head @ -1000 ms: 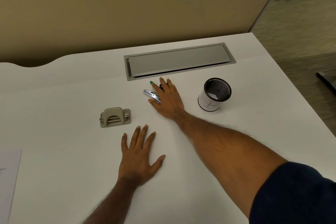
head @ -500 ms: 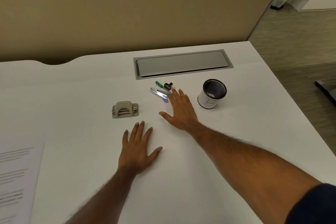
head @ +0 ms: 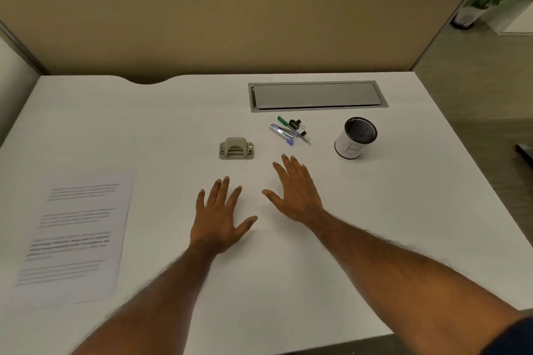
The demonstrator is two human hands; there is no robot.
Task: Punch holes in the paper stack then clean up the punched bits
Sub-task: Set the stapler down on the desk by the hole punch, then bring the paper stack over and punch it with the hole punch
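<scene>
Neither hand grips anything: the left hand (head: 220, 217) lies flat on the desk (head: 389, 225) with fingers spread, and the right hand (head: 295, 192) is likewise open and empty, palm down, though whether it touches the surface I cannot tell. Nothing looks punched yet. The paper stack (head: 75, 236) lies at about nine o'clock from the left hand, well apart from it, its long axis running from six to twelve o'clock with a slight lean to the right; the left hand is clearly the nearer one. The hole punch (head: 236, 148) sits at twelve o'clock from the left hand and about ten o'clock from the right, near both, its long side running from nine to three o'clock. So the coming move likely turns on bringing paper and punch together, the paper from the left. At twelve o'clock from the right hand lies a small heap of a stapler (head: 281, 132), a green pen (head: 282, 120) and black clips (head: 294, 124); a mesh cup (head: 356, 137) stands at about two o'clock. The stack's thickness is hard to judge, its print is blurred, and no punched bits show
</scene>
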